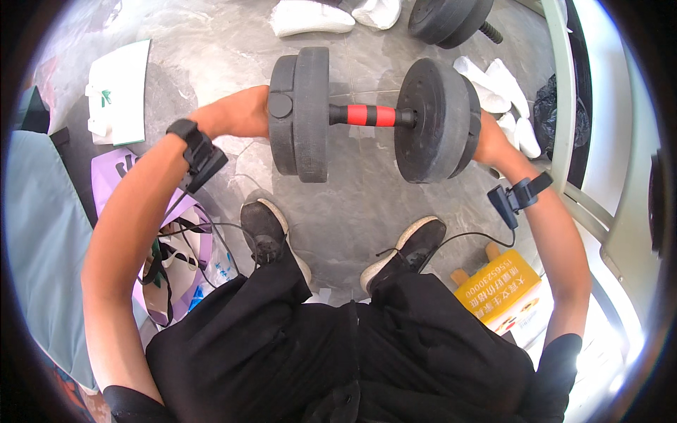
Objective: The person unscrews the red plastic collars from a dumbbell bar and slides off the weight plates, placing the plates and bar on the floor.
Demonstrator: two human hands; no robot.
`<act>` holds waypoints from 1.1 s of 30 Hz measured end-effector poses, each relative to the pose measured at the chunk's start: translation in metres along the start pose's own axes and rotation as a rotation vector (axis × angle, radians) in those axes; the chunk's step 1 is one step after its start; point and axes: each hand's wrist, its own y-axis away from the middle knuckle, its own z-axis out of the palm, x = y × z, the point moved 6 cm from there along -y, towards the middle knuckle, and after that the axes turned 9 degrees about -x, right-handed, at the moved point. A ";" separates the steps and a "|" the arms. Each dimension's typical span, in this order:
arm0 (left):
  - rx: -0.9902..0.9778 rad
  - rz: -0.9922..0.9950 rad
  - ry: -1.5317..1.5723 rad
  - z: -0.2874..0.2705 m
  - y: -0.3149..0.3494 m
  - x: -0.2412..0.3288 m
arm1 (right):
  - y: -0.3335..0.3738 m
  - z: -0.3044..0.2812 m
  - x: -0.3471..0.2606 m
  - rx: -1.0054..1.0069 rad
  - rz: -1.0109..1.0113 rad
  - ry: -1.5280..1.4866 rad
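Left hand (247, 113) is up against the outer end of a chunky black dumbbell with round plates and a red-and-black bar (371, 115), fingers hidden so can't tell how they're curled. It's between both hands over the grey marbled floor (345, 218), probably heavy and totally rigid, so I'd grab mid-bar. Right hand (488, 141)'s at the other end, fingers hidden too.
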 end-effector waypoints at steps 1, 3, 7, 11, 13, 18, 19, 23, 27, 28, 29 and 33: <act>-0.216 -0.145 0.100 0.004 -0.004 -0.005 | 0.003 -0.002 -0.007 0.070 -0.010 -0.012; -0.421 -0.302 0.166 0.001 -0.006 -0.006 | 0.008 -0.001 -0.015 0.138 -0.024 -0.017; -0.796 -0.502 0.740 0.023 0.003 -0.030 | 0.013 -0.008 -0.034 0.310 -0.075 0.118; -0.315 -0.239 0.313 0.003 0.002 -0.018 | 0.014 0.002 -0.013 0.014 0.023 0.025; 0.082 -0.055 0.089 -0.003 0.015 0.009 | 0.012 -0.003 -0.017 -0.155 0.014 -0.088; 0.357 -0.029 -0.734 0.018 0.045 0.033 | -0.010 -0.006 0.004 -0.586 0.363 -0.304; 0.358 -0.031 -0.734 0.020 0.043 0.032 | -0.009 -0.008 0.000 -0.587 0.360 -0.303; 0.361 0.029 -0.652 0.017 0.038 0.018 | -0.006 -0.003 -0.010 -0.597 0.379 -0.369; 0.201 0.023 -0.418 0.009 0.029 0.018 | 0.000 0.000 0.000 -0.241 0.054 -0.287; 0.196 0.017 -0.419 0.008 0.030 0.019 | 0.000 0.003 -0.002 -0.223 0.034 -0.310; 0.184 0.005 -0.436 0.008 0.028 0.019 | 0.002 0.002 -0.003 -0.198 0.019 -0.326; 0.319 0.102 -0.639 0.018 0.034 0.026 | 0.014 0.007 -0.007 -0.054 0.012 -0.308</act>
